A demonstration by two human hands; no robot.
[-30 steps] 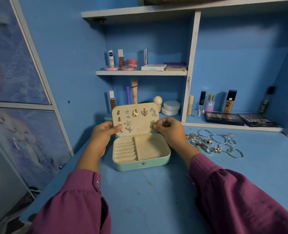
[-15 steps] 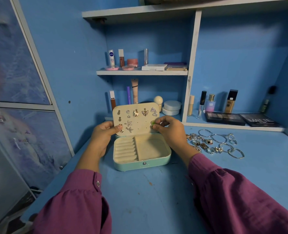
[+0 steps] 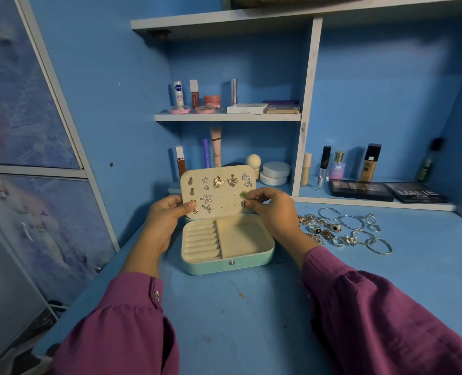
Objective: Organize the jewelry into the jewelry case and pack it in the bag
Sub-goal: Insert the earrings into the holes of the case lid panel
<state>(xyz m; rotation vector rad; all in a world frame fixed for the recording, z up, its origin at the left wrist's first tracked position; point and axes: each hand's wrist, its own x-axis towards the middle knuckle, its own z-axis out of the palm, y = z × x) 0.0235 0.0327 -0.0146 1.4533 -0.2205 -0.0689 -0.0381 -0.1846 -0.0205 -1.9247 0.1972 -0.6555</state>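
Note:
A mint-green jewelry case (image 3: pixel 225 265) stands open on the blue desk, its cream lid (image 3: pixel 224 197) upright and studded with several earrings. My left hand (image 3: pixel 167 216) grips the lid's left edge, thumb on its front. My right hand (image 3: pixel 271 209) pinches a small dark earring (image 3: pixel 244 203) against the lid's right side, just below a green earring (image 3: pixel 242 195). The case's ring rolls and open compartment hold nothing. A pile of rings and bangles (image 3: pixel 344 228) lies on the desk right of the case. No bag is in view.
Shelves behind the case hold cosmetics: tubes and jars (image 3: pixel 197 100), round white compacts (image 3: pixel 275 173), bottles (image 3: pixel 338 166) and two dark palettes (image 3: pixel 386 192). A patterned cabinet door (image 3: pixel 21 131) stands at the left. The desk's left edge (image 3: pixel 89 288) runs diagonally.
My right hand has shifted slightly lower on the lid's right side, now holding a second small earring under the green one. The left hand has stayed on the lid.

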